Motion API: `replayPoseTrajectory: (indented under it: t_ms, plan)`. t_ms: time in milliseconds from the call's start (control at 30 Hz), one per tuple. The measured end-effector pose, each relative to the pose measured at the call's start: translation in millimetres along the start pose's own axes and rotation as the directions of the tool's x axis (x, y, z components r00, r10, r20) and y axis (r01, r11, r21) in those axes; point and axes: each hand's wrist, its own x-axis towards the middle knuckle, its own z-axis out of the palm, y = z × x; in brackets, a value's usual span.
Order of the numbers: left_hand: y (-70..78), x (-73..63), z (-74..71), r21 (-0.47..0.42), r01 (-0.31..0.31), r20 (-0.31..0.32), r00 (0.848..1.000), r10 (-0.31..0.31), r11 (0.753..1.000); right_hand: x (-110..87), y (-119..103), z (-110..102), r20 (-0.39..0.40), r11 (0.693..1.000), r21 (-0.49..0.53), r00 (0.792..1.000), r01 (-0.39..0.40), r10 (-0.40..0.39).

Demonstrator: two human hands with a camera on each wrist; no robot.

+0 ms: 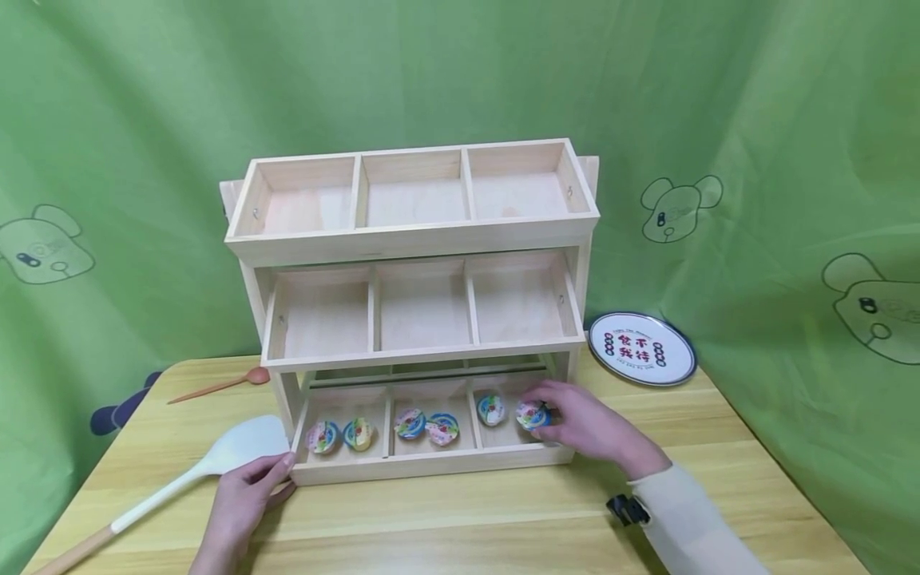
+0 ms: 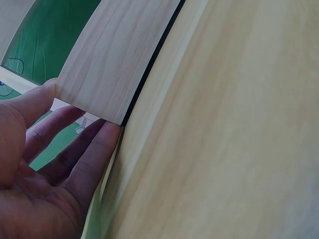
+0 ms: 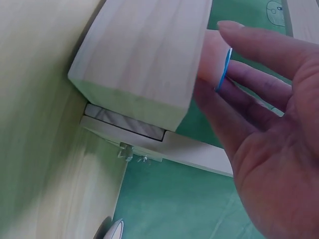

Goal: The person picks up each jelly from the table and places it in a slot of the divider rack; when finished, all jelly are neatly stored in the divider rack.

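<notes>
A three-tier wooden rack with divided trays stands on the table. Its bottom tray (image 1: 431, 465) contains several small jelly cups with printed foil lids, among them one pale cup (image 1: 492, 410) in the right compartment. At that tray's front left corner, my left hand (image 1: 244, 499) grips the end of the front board (image 2: 109, 55) between thumb and fingers. My right hand (image 1: 585, 419) reaches into the right compartment and holds a pink jelly cup (image 3: 214, 57) with a blue rim. The tray's front board hides part of this cup in the right wrist view.
Above are the middle tray (image 1: 424, 355) and the top tray (image 1: 413, 239). A white spatula (image 1: 240, 447) and a small red-brown spoon (image 1: 216, 388) lie at the left. On the right, an oval plate (image 1: 642, 349) sits near the green curtain (image 1: 755, 96).
</notes>
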Motion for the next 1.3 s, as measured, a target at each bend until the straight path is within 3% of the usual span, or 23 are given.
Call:
replayPoseTrajectory:
  t_ms: [400,1300]
  plan:
    - [2.5,-0.3,-2.3,0.006,0.008,-0.007,1.0,-0.008,1.0,11.5,3.9,9.2,0.008,0.997,-0.047,0.998,0.058,-0.058]
    - [-1.6,-0.5,-0.7,-0.003,-0.01,-0.009,1.0,0.01,1.0,22.5,5.8,17.8,0.096,0.997,-0.071,0.995,0.003,0.003]
